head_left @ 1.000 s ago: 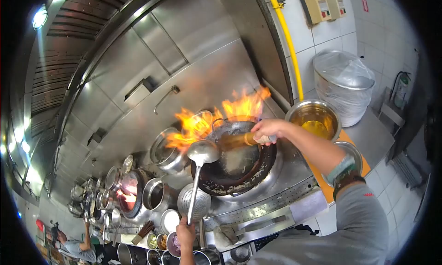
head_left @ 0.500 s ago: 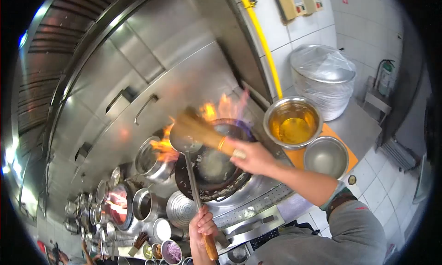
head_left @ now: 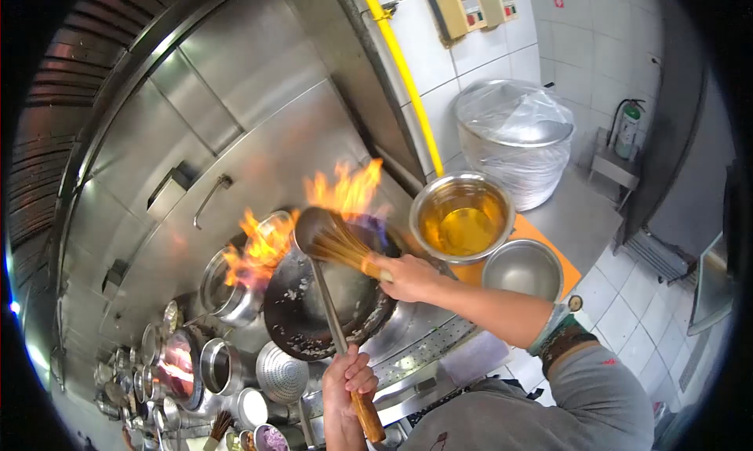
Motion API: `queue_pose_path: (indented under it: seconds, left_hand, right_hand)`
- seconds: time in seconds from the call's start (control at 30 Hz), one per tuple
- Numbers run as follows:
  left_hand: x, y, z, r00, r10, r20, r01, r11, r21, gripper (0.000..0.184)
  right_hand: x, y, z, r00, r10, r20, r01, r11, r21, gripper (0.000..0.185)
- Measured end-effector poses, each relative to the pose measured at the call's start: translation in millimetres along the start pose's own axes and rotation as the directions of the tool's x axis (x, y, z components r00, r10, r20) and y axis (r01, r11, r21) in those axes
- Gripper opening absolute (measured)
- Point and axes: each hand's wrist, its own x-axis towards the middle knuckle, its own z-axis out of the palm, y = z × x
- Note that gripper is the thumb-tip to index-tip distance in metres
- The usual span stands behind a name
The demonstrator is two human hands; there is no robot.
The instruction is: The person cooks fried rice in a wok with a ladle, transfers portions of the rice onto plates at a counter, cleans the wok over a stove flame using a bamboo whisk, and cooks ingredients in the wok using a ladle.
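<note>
Left hand (head_left: 351, 379) closed round a ladle (head_left: 327, 306), right hand (head_left: 408, 278) gripping a brush (head_left: 343, 249), both tools over the wok (head_left: 286, 314).
Pale scraps (head_left: 312, 344) cling to the wok's dark wall, flames (head_left: 345, 189) behind it. Near the wok, a steel bowl (head_left: 419, 233) holds amber liquid (head_left: 467, 230). The dark contents (head_left: 220, 368) of a pot (head_left: 248, 369) I can't make out; a bowl of purple pieces (head_left: 272, 439) is cut off below. The brush tips partly hide the ladle's cup.

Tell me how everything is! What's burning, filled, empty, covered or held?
Wok: whitish bits inside.
Flames: burning beyond its rim.
Ladle: gripped by the left hand.
Brush: gripped by the right hand.
Upper steel bowl: holding yellow liquid.
Lower steel bowl: looks empty.
Tub: covered in clear plastic.
</note>
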Motion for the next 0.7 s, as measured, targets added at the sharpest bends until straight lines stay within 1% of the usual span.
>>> queue_pose_path:
  seconds: [0.03, 0.07, 0.1, 0.13, 0.17, 0.2, 0.23, 0.27, 0.3, 0.33, 0.37, 0.4, 0.43, 0.47, 0.5, 0.53, 0.57, 0.6, 0.63, 0.67, 0.7]
  left_hand:
    - [-7.2, 4.7, -5.3, 0.999, 0.007, -0.033, -0.008, 0.999, -0.036, 0.01]
    - [-8.2, 8.3, -26.7, 0.999, 0.019, -0.027, -0.021, 0.995, -0.096, 0.01]
    - [-15.6, 9.8, -31.4, 0.997, 0.051, -0.049, -0.056, 0.993, -0.107, 0.01]
    - [-21.7, 10.3, -35.2, 0.996, 0.07, -0.059, -0.075, 0.994, -0.083, 0.01]
    - [-26.8, 10.0, -37.5, 0.994, 0.085, -0.065, -0.089, 0.994, -0.065, 0.01]
    - [-30.3, 10.6, -38.2, 0.995, 0.085, -0.053, -0.091, 0.989, -0.12, 0.008]
    - [-32.9, 9.2, -36.0, 0.993, 0.101, -0.063, -0.109, 0.985, -0.135, 0.008]
    - [-36.3, 9.8, -26.3, 0.984, 0.136, -0.115, -0.14, 0.99, -0.03, 0.007]
    - [-40.9, 12.0, -22.1, 0.972, 0.171, -0.164, -0.16, 0.984, 0.082, 0.006]
    - [-44.4, 18.7, -37.4, 0.977, 0.168, -0.13, -0.167, 0.986, 0.015, 0.005]
    - [-50.4, 20.0, -42.3, 0.975, 0.18, -0.13, -0.18, 0.984, 0.011, 0.005]
    - [-54.0, 21.9, -45.2, 0.975, 0.186, -0.121, -0.185, 0.982, 0.021, 0.005]
    - [-57.1, 20.8, -47.0, 0.976, 0.183, -0.115, -0.181, 0.983, 0.025, 0.006]
    - [-57.2, 19.5, -40.4, 0.978, 0.167, -0.123, -0.169, 0.986, -0.007, 0.004]
    - [-55.9, 17.3, -30.0, 0.981, 0.152, -0.119, -0.155, 0.988, -0.013, 0.004]
    - [-52.6, 17.4, -17.4, 0.971, 0.183, -0.153, -0.166, 0.979, 0.114, 0.004]
    - [-48.8, 18.3, -10.5, 0.961, 0.213, -0.177, -0.166, 0.955, 0.245, 0.004]
    - [-43.1, 21.3, -14.4, 0.968, 0.198, -0.155, -0.151, 0.951, 0.27, 0.01]
    - [-39.0, 17.8, -12.7, 0.976, 0.168, -0.136, -0.127, 0.954, 0.272, 0.01]
    - [-34.5, 13.8, -1.8, 0.963, 0.19, -0.191, -0.095, 0.903, 0.419, 0.013]
    - [-26.6, 7.3, 6.2, 0.945, 0.227, -0.237, -0.063, 0.835, 0.546, 0.016]
  right_hand:
    - [3.3, 2.3, 0.8, 1.0, -0.021, 0.015, 0.021, 1.0, 0.009, 0.046]
    - [10.6, 7.6, -2.9, 0.992, -0.033, 0.119, 0.045, 0.994, -0.098, 0.047]
    - [13.9, 2.9, -4.6, 0.974, -0.032, 0.224, 0.077, 0.978, -0.196, 0.049]
    - [6.3, -4.4, -5.3, 0.992, -0.043, 0.122, 0.058, 0.991, -0.12, 0.046]
    - [10.6, -11.8, 6.6, 0.988, -0.06, 0.145, 0.078, 0.99, -0.117, 0.046]
    - [13.8, -18.5, 21.8, 0.996, -0.077, 0.052, 0.079, 0.996, -0.028, 0.041]
    - [16.7, -23.0, 34.8, 0.995, -0.083, -0.045, 0.086, 0.994, 0.062, 0.037]
    - [20.9, -28.3, 43.3, 0.986, -0.156, 0.053, 0.157, 0.988, -0.011, 0.047]
    - [27.0, -29.4, 42.5, 0.984, -0.168, 0.061, 0.168, 0.986, -0.005, 0.047]
    - [36.5, -27.4, 32.9, 0.971, -0.162, 0.178, 0.178, 0.981, -0.081, 0.047]
    - [42.6, -24.2, 25.7, 0.946, -0.145, 0.29, 0.198, 0.967, -0.162, 0.047]
    - [39.8, -18.1, 27.1, 0.967, -0.221, 0.127, 0.24, 0.958, -0.154, 0.048]
    - [36.4, -20.8, 32.6, 0.967, -0.218, 0.132, 0.238, 0.958, -0.161, 0.048]
    - [27.5, -31.3, 33.6, 0.977, -0.206, 0.056, 0.206, 0.979, 0.016, 0.05]
    - [19.4, -37.6, 35.0, 0.984, -0.174, -0.027, 0.176, 0.965, 0.194, 0.053]
    - [18.3, -34.7, 43.1, 0.981, -0.174, 0.081, 0.163, 0.978, 0.13, 0.056]
    - [16.6, -29.9, 31.5, 0.987, -0.152, 0.059, 0.143, 0.981, 0.128, 0.056]
    - [13.3, -20.1, 11.4, 0.985, -0.115, 0.128, 0.11, 0.993, 0.051, 0.054]
    - [6.3, -6.5, -4.9, 0.978, -0.072, 0.195, 0.08, 0.996, -0.03, 0.052]
    - [-1.3, 34.4, -3.7, 0.989, -0.148, 0.015, 0.148, 0.988, -0.039, 0.054]
    - [-24.3, 29.0, -37.1, 0.998, 0.065, 0.009, -0.066, 0.995, 0.072, 0.054]
